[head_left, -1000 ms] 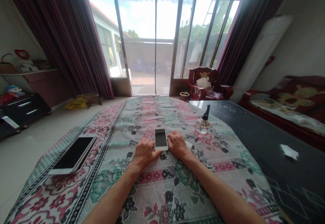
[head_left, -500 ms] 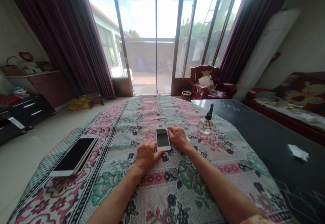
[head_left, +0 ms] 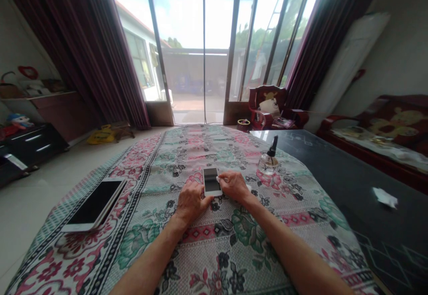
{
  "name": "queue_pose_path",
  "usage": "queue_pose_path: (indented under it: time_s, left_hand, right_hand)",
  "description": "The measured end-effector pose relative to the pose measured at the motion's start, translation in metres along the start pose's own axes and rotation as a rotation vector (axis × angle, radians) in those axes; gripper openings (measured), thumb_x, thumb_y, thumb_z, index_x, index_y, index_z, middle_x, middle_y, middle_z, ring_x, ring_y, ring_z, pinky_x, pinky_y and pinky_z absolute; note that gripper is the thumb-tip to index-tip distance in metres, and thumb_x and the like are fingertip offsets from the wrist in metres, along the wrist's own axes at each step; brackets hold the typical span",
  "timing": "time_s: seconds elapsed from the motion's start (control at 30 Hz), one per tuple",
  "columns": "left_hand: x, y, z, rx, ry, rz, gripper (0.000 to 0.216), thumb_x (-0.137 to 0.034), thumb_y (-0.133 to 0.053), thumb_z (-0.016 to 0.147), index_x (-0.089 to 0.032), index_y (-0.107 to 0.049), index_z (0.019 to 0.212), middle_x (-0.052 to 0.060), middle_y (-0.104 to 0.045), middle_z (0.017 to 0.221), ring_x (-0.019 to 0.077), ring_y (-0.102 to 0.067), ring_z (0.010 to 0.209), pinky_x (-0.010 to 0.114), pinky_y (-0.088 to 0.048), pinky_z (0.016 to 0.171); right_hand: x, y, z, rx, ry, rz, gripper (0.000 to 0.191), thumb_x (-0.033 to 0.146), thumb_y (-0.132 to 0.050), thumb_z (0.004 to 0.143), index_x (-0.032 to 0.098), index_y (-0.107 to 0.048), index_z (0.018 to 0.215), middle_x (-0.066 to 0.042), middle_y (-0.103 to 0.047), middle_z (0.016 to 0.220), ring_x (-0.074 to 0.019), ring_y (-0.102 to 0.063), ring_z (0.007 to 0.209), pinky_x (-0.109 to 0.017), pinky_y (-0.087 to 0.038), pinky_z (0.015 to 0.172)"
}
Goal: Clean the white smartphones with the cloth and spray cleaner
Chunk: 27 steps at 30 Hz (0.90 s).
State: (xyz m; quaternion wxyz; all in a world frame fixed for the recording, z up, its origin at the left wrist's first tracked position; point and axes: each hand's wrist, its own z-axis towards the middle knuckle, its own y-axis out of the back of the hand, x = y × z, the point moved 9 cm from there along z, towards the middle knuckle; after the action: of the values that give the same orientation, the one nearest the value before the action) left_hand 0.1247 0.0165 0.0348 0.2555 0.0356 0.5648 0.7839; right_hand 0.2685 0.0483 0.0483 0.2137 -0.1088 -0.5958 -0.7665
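Note:
A white smartphone (head_left: pixel 211 183) with a dark screen lies face up on the flowered tablecloth in front of me. My left hand (head_left: pixel 191 201) grips it along the left side, with the thumb at the bottom edge. At the phone's right edge, the fingers of my right hand (head_left: pixel 234 185) are pinched together over the screen. A bit of something white, like a wad of tissue, peeks out at those fingertips, and more white shows behind the wrist. To the right of that hand stands a clear glass bottle (head_left: pixel 267 165) with a black top.
A white tablet (head_left: pixel 95 206) rests on another flat device at the left of the tablecloth (head_left: pixel 140 223). On the right, a crumpled white tissue (head_left: pixel 385 198) lies on a dark table (head_left: pixel 337 188). Beyond are a red wooden chair (head_left: pixel 267 94) and glass doors.
My right hand has shifted from beside the phone onto the right part of its screen, and white material now shows at its fingertips. My left hand stays at the phone. The view has shifted slightly.

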Motion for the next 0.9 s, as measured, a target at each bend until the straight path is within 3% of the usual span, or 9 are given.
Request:
queue_pose_path:
  time_s: [0.33, 0.6, 0.77, 0.9]
  left_hand:
    - [0.001, 0.002, 0.0, -0.019, 0.023, -0.014, 0.023, -0.043, -0.068, 0.077, -0.02, -0.067, 0.078, 0.005, -0.066, 0.079, 0.022, -0.058, 0.083, 0.032, -0.042, 0.079]
    - [0.003, 0.001, 0.0, -0.038, 0.024, -0.02, 0.024, -0.044, -0.069, 0.077, -0.019, -0.067, 0.078, 0.005, -0.066, 0.079, 0.0232, -0.058, 0.085, 0.032, -0.042, 0.08]
    - [0.002, 0.001, 0.0, -0.021, 0.027, -0.003, 0.024, -0.044, -0.068, 0.077, -0.019, -0.066, 0.078, 0.005, -0.065, 0.078, 0.0227, -0.058, 0.083, 0.032, -0.042, 0.078]
    - [0.003, 0.001, 0.001, -0.011, 0.034, -0.004, 0.025, -0.044, -0.068, 0.077, -0.019, -0.066, 0.078, 0.005, -0.065, 0.078, 0.0227, -0.058, 0.084, 0.032, -0.042, 0.079]
  right_hand:
    - [0.001, -0.006, -0.003, 0.23, 0.042, 0.156, 0.024, 0.021, -0.055, 0.078, 0.017, -0.078, 0.084, -0.001, -0.07, 0.065, -0.0117, -0.057, 0.06, -0.019, -0.038, 0.055]
    - [0.009, -0.003, -0.009, 0.276, 0.091, 0.102, 0.023, 0.019, -0.055, 0.077, 0.013, -0.077, 0.082, -0.002, -0.065, 0.062, -0.0108, -0.052, 0.059, -0.02, -0.038, 0.058]
    - [0.015, -0.003, -0.014, 0.258, 0.136, -0.034, 0.031, 0.019, -0.063, 0.069, 0.015, -0.073, 0.098, -0.008, -0.068, 0.088, -0.0174, -0.057, 0.08, -0.025, -0.043, 0.073]
    - [0.013, -0.011, -0.014, 0.24, 0.13, -0.094, 0.03, 0.02, -0.063, 0.07, 0.016, -0.07, 0.099, -0.009, -0.065, 0.092, -0.0193, -0.057, 0.082, -0.029, -0.043, 0.076]
